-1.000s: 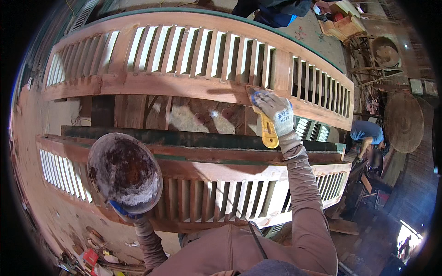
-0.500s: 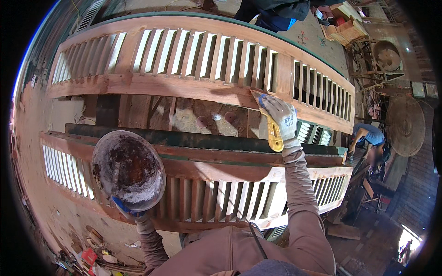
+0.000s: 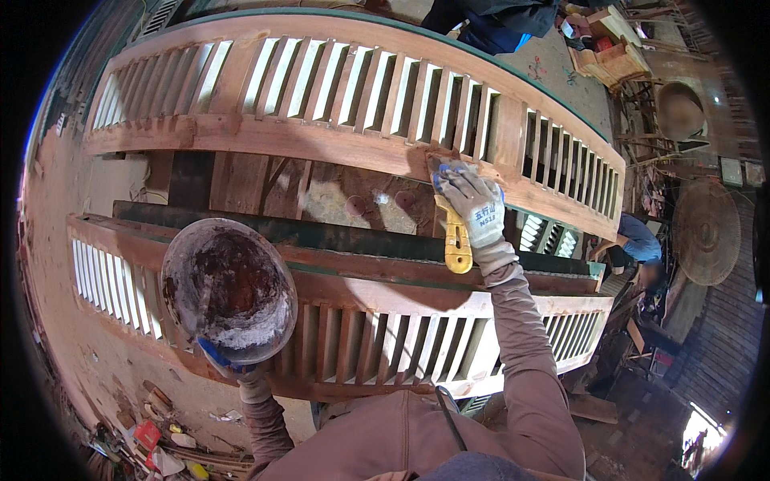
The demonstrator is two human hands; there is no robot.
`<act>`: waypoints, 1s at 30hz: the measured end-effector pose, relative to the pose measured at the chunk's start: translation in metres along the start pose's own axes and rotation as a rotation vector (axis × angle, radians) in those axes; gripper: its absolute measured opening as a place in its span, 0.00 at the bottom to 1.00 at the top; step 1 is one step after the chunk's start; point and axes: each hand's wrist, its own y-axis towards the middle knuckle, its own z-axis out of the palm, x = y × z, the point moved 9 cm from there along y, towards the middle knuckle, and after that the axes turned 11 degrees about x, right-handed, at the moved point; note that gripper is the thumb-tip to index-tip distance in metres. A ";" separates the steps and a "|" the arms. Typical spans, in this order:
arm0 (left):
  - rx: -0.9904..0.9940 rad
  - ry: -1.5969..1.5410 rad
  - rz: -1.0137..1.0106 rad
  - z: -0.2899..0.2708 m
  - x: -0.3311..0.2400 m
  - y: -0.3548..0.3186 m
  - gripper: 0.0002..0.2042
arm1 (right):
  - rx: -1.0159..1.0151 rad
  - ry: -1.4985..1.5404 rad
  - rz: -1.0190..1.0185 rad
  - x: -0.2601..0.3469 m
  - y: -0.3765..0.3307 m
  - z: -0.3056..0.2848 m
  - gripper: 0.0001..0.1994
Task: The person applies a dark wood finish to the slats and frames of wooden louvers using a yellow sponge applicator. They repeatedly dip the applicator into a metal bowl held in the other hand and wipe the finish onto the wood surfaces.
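Note:
My left hand [image 3: 228,361], in a white glove with blue palm coating, grips the lower rim of a wide round bowl [image 3: 183,301]. Reddish-brown paste [image 3: 238,276] with whitish powder coats the bowl's inside. Gloved as well, my right hand [image 3: 473,202] is closed on a putty knife [image 3: 457,247] by its yellow handle. The handle's end points back toward me; the blade is mostly hidden under the fingers. That hand is at the near rail of the far louvered wooden shutter [image 3: 321,138]. A second louvered shutter [image 3: 393,301] lies closer, beneath the bowl and my right forearm.
Dark green beams [image 3: 361,247] run between the two shutters. Someone stands in dark clothes [image 3: 489,24] beyond the far shutter; another person in a blue shirt [image 3: 639,239] bends at the right. Scraps and red litter [image 3: 148,435] lie on the lower-left floor.
My right hand has shifted slightly left along the rail, and the putty knife's handle has swung left at its near end. The bowl is still held, a little farther right in view.

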 end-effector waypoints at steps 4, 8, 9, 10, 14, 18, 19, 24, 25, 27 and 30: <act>-0.019 0.144 0.115 0.007 -0.017 0.004 0.39 | -0.032 0.137 -0.006 -0.014 0.005 -0.023 0.15; -0.020 0.250 0.170 0.008 -0.026 0.007 0.42 | -0.092 -0.033 -0.018 -0.014 0.006 -0.015 0.26; -0.021 0.276 0.138 0.013 -0.031 0.011 0.42 | -0.064 -0.034 -0.028 -0.008 0.009 -0.007 0.28; -0.030 0.228 0.114 0.012 -0.027 0.011 0.42 | -0.037 -0.034 -0.036 -0.004 0.008 0.000 0.29; -0.122 -0.077 0.044 -0.004 0.008 -0.006 0.45 | 0.079 -0.024 -0.044 0.002 0.011 0.000 0.27; -0.160 -0.071 -0.010 0.000 0.019 -0.010 0.47 | -0.045 0.056 0.007 -0.005 0.006 -0.027 0.15; -0.149 -0.039 0.003 0.002 0.015 -0.009 0.46 | -0.076 0.060 0.032 -0.009 0.008 -0.028 0.15; -0.062 -0.088 0.098 0.013 -0.061 0.043 0.34 | -0.078 -0.030 0.053 0.015 0.003 -0.019 0.17; -0.086 -0.213 0.048 0.017 -0.064 0.050 0.32 | -0.058 0.117 0.031 0.013 0.002 -0.022 0.19; -0.116 -0.200 0.041 0.015 -0.056 0.065 0.29 | -0.100 0.264 0.065 0.008 -0.003 -0.037 0.17; -0.114 -0.339 0.034 0.028 -0.069 0.110 0.28 | -0.144 0.127 0.254 -0.013 -0.008 -0.034 0.15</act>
